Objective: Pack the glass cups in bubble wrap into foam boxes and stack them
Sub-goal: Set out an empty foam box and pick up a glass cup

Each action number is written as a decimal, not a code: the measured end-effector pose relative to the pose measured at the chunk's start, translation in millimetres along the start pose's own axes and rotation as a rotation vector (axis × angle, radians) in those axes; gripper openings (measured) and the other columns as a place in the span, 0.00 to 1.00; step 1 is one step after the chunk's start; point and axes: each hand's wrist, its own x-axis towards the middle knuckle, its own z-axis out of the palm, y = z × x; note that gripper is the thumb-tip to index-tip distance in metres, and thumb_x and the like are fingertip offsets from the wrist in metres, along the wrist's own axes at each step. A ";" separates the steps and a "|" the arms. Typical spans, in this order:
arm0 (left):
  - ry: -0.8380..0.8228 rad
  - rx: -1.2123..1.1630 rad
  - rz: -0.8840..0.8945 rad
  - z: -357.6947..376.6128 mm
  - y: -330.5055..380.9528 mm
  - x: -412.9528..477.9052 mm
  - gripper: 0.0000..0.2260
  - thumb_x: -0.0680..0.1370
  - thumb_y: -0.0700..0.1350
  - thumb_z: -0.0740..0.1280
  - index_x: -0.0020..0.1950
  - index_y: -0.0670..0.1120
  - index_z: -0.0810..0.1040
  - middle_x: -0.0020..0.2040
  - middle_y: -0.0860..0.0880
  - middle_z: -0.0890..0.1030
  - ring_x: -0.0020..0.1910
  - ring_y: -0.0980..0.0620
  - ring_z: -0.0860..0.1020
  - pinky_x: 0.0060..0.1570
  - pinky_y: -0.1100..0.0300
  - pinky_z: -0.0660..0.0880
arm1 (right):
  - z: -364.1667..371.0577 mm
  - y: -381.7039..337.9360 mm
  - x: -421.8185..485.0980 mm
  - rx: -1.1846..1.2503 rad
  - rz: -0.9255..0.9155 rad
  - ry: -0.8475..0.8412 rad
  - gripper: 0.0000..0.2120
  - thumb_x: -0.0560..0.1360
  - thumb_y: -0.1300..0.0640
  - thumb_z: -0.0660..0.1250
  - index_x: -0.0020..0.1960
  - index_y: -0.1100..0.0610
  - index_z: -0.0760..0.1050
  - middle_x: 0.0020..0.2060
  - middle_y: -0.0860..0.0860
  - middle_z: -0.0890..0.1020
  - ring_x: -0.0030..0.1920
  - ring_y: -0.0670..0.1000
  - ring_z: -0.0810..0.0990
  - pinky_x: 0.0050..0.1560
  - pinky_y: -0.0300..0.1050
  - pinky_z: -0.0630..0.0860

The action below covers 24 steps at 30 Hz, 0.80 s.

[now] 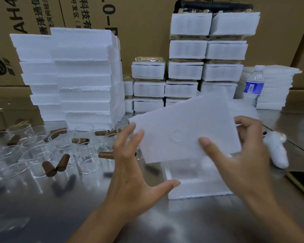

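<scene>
cartons (147,32) behind read "科技有"; the water bottle (254,85) has an unreadable blue label. the right hand (244,158) pinches a tilted foam lid (191,123) above the foam box (197,190); the left hand (130,172), fingers spread, touches the lid's edge.

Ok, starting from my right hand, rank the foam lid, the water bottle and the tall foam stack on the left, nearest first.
1. Foam lid: pinched in the right hand.
2. Water bottle: behind, to the right.
3. Tall foam stack: far back left.
</scene>
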 end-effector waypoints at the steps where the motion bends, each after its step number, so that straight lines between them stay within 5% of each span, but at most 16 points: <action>1: -0.004 0.020 0.044 0.8 2.3 0.1 0.44 0.64 0.60 0.74 0.71 0.49 0.54 0.72 0.42 0.57 0.75 0.45 0.57 0.72 0.52 0.59 | 5.0 -1.1 -4.6 -0.030 -0.049 -0.014 0.28 0.58 0.31 0.69 0.51 0.38 0.61 0.42 0.37 0.76 0.44 0.34 0.76 0.36 0.31 0.72; 4: -0.073 0.031 0.043 4.9 5.9 0.1 0.43 0.66 0.59 0.73 0.73 0.52 0.53 0.74 0.44 0.55 0.76 0.44 0.54 0.71 0.42 0.61 | 19.2 -3.2 -17.1 -0.023 -0.139 -0.076 0.28 0.60 0.33 0.68 0.53 0.37 0.58 0.49 0.29 0.72 0.48 0.32 0.73 0.40 0.23 0.70; 7: -0.058 0.011 -0.016 6.9 8.1 1.2 0.41 0.68 0.60 0.72 0.73 0.53 0.52 0.75 0.42 0.53 0.77 0.44 0.53 0.71 0.45 0.61 | 27.3 -3.0 -25.6 0.015 -0.216 -0.149 0.27 0.62 0.36 0.68 0.55 0.36 0.58 0.52 0.24 0.69 0.50 0.30 0.72 0.43 0.21 0.68; 11: -0.015 -0.046 -0.054 4.4 8.8 6.1 0.40 0.72 0.63 0.67 0.76 0.59 0.46 0.75 0.36 0.53 0.76 0.42 0.54 0.73 0.58 0.58 | 28.0 -5.0 -28.1 0.097 -0.322 -0.302 0.32 0.64 0.39 0.69 0.62 0.31 0.56 0.56 0.26 0.70 0.52 0.32 0.73 0.47 0.23 0.70; 14: -0.035 -0.159 -0.226 3.6 12.9 3.7 0.44 0.69 0.56 0.74 0.76 0.60 0.47 0.75 0.39 0.60 0.74 0.42 0.61 0.70 0.51 0.65 | 30.5 -4.3 -32.7 0.133 -0.380 -0.419 0.31 0.66 0.41 0.70 0.66 0.35 0.61 0.55 0.34 0.74 0.51 0.39 0.77 0.47 0.33 0.75; 16: -0.006 -0.139 -0.280 2.1 15.3 -0.2 0.48 0.64 0.49 0.75 0.76 0.61 0.50 0.74 0.50 0.65 0.74 0.53 0.62 0.67 0.53 0.67 | 34.6 -5.0 -34.7 0.144 -0.395 -0.473 0.29 0.68 0.42 0.70 0.66 0.40 0.64 0.55 0.37 0.75 0.52 0.42 0.77 0.47 0.36 0.76; 19: -0.023 -0.299 -0.317 -2.5 23.2 1.6 0.40 0.69 0.56 0.74 0.76 0.48 0.59 0.69 0.48 0.72 0.68 0.50 0.71 0.61 0.56 0.75 | 41.0 -5.7 -38.2 0.161 -0.436 -0.530 0.23 0.72 0.41 0.66 0.65 0.45 0.68 0.59 0.40 0.73 0.57 0.40 0.75 0.49 0.37 0.76; 21: 0.048 -0.358 -0.326 -5.5 27.4 3.9 0.37 0.70 0.56 0.73 0.73 0.45 0.62 0.64 0.57 0.74 0.62 0.57 0.75 0.53 0.66 0.77 | 42.3 -4.7 -39.7 0.193 -0.402 -0.543 0.19 0.75 0.40 0.62 0.63 0.48 0.72 0.57 0.42 0.74 0.55 0.42 0.76 0.48 0.37 0.75; 24: 0.248 -0.523 -0.605 -14.2 29.9 4.0 0.36 0.59 0.56 0.79 0.62 0.43 0.74 0.51 0.55 0.83 0.49 0.56 0.82 0.40 0.71 0.76 | 41.0 -1.5 -38.6 0.164 -0.306 -0.472 0.16 0.76 0.38 0.58 0.61 0.41 0.72 0.54 0.38 0.73 0.53 0.42 0.75 0.50 0.30 0.70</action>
